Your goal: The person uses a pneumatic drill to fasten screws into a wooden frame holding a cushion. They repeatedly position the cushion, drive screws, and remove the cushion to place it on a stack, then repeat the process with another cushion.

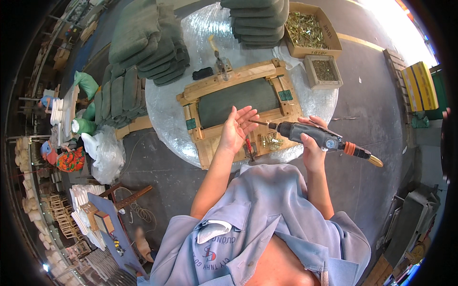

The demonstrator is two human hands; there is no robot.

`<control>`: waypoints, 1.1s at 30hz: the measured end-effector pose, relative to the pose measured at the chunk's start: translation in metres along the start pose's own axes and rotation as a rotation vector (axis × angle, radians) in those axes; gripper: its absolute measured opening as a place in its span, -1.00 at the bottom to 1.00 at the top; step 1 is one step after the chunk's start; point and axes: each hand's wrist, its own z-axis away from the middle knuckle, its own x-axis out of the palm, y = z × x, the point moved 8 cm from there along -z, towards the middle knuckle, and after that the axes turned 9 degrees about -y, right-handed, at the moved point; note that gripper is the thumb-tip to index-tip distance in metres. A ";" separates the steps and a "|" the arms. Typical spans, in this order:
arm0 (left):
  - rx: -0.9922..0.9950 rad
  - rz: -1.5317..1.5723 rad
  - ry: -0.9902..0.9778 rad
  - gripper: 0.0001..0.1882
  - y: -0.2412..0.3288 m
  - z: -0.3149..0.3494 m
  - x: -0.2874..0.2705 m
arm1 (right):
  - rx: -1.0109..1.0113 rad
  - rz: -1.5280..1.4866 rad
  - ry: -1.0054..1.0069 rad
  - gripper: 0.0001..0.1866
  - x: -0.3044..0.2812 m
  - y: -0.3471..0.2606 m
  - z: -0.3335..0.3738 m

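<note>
The right hand [312,145] grasps a black power driver [312,133], its fingers wrapped around the body and its thumb along the near side. The driver lies roughly horizontal above the near right part of the wooden frame [231,80], with its bit [261,123] directed left and an orange-ringed coupling [350,148] at the rear.

The left hand [234,131] is released, palm turned up, fingers extended beside the bit tip (contact between tip and fingers, or a small part between them, cannot be told).

The frame rests on a round, film-wrapped surface [162,114] and surrounds a dark green padded panel [236,105]. A clamp with a yellow handle [213,43] is located at the far side of the frame; a clamp with a red handle [248,144] is located at the near side. Loose brass-coloured pieces [273,141] lie just right of the near clamp.

At the far right, a cardboard box [317,52] contains more brass-coloured parts; a smaller tray [326,85] in front of it contains small parts. Stacked green pads [138,35] stand at the far left; a second stack [260,21] stands beyond the frame.
</note>
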 end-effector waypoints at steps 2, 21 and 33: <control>0.002 0.000 0.037 -0.38 -0.007 -0.003 -0.011 | 0.006 -0.013 0.019 -0.32 -0.003 0.001 0.000; -0.024 -0.156 -0.070 -0.79 -0.026 -0.025 -0.022 | 0.276 -0.256 0.171 -0.33 -0.039 0.021 -0.039; 0.292 -1.216 0.248 -0.72 -0.018 -0.116 -0.010 | 0.004 0.402 0.237 -0.34 -0.049 0.011 -0.119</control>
